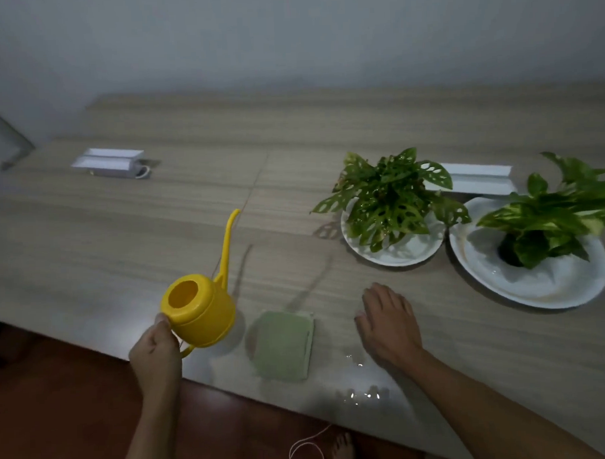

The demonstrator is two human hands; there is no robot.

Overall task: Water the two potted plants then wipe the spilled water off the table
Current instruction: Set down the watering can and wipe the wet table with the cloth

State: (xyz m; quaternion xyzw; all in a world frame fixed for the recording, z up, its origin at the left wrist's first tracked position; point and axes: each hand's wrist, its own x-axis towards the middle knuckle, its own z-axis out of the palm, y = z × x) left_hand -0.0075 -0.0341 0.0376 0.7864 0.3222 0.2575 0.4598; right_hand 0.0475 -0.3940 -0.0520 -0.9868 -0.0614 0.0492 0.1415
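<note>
My left hand [156, 351] grips the handle of a yellow watering can [199, 310], its long spout pointing up and away; the can sits at or just above the table near the front edge. My right hand [388, 320] lies flat on the wooden table [156, 217], fingers apart, holding nothing. Between the hands lies a folded green cloth [282, 343]. Spilled water [361, 392] glistens near the front edge, beside my right wrist. Two potted plants stand at the right: one with holed leaves [389, 198] on a white plate [398, 257], one with variegated leaves [551, 217] on a larger white plate [543, 286].
A white box [110, 162] with a cable lies at the back left. Another white box [477, 178] sits behind the plants. The table's front edge runs diagonally; below it are a dark wooden floor, a thin white cord [305, 449] and a bare foot [343, 449].
</note>
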